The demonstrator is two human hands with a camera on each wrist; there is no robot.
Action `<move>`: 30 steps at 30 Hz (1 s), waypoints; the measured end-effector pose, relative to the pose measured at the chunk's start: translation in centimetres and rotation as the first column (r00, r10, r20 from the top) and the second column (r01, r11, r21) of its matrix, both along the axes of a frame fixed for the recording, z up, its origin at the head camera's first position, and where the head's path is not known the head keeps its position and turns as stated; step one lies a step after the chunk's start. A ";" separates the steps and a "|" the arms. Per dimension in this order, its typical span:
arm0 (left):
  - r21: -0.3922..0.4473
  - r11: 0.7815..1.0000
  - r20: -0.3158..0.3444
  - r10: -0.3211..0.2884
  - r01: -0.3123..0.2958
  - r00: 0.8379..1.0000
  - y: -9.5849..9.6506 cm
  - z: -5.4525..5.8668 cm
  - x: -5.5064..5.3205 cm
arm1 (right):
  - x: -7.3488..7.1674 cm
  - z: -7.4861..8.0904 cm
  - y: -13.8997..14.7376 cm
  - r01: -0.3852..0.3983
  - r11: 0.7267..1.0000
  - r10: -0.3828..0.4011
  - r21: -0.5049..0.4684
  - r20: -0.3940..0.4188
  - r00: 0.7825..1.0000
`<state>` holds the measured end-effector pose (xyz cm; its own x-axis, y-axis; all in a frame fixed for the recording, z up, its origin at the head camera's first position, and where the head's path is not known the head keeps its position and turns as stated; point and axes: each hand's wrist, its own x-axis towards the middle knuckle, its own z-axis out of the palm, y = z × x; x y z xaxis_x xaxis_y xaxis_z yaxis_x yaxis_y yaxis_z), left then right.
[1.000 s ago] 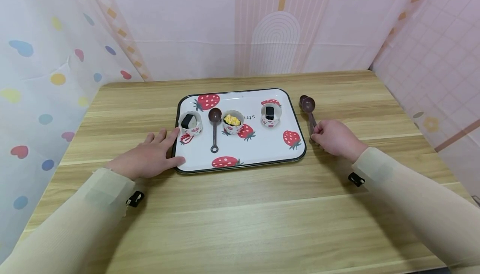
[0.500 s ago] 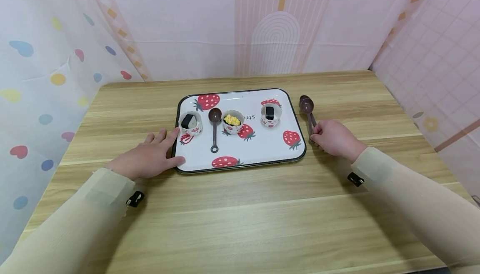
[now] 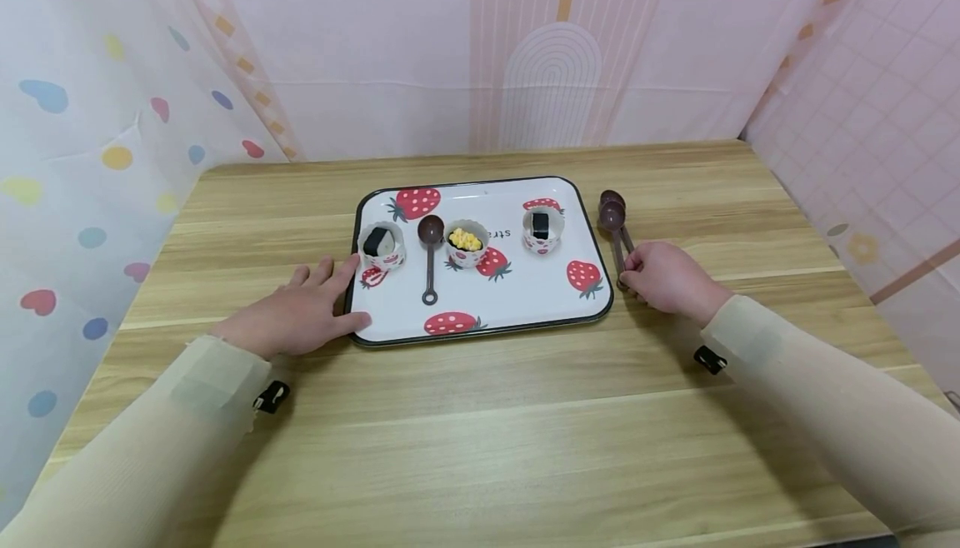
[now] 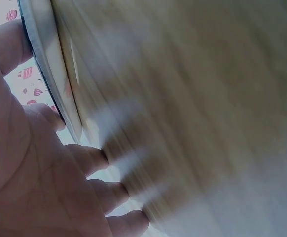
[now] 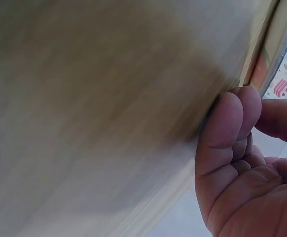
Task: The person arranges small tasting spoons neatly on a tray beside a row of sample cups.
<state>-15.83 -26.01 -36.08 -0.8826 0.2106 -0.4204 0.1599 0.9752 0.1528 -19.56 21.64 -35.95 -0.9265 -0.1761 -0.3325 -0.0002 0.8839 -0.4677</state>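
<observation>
My left hand lies with spread fingers at the left edge of the strawberry-print tray, its thumb over the rim. The left wrist view shows its fingertips down on the wood. Beyond the tray's right edge, my right hand pinches a brown measuring spoon near the end of its handle. Another brown spoon lies partly hidden behind it. In the right wrist view the fingers are curled beside the tray's side; no spoon shows there.
On the tray, a brown spoon lies between two paper cups, one with a rice ball, one with a yellow-topped sushi piece. A third cup holds a black-wrapped rice piece. Patterned cloth hangs behind the wooden table.
The front spoon's bowl has shifted slightly left and toward me, overlapping the back spoon differently. My right hand moves barely leftward; my left hand and the tray stay put.
</observation>
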 end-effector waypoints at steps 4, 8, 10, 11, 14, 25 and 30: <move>-0.003 1.000 0.004 0.000 0.000 1.000 0.1 0.0 0.0 | -0.1 0.0 0.0 -0.002 1.000 0.002 0.004 0.000 1.000; -0.004 1.000 0.014 0.011 -0.011 1.000 0.1 0.0 -0.1 | -0.2 -0.1 -0.1 -0.010 1.000 0.010 0.012 -0.005 1.000; 0.003 1.000 0.008 0.011 -0.011 1.000 0.1 -0.1 -0.1 | -0.3 -0.1 -0.2 -0.014 1.000 0.014 0.017 -0.010 1.000; 0.008 1.000 0.004 0.011 -0.011 1.000 0.1 -0.2 -0.1 | -0.3 -0.1 -0.2 -0.017 1.000 0.017 0.017 -0.011 1.000; 0.026 1.000 -0.007 0.010 -0.010 1.000 0.0 -0.3 0.0 | -0.4 0.0 -0.4 -0.021 1.000 0.021 0.010 -0.009 1.000; 0.037 0.999 0.021 0.022 -0.023 1.000 0.1 -0.1 0.0 | -0.5 0.0 -0.4 -0.022 1.000 0.022 0.014 -0.012 1.000; 0.027 0.999 0.026 0.019 -0.020 0.999 0.2 0.1 0.0 | -0.6 0.1 -0.6 -0.019 1.000 0.019 0.010 0.022 1.000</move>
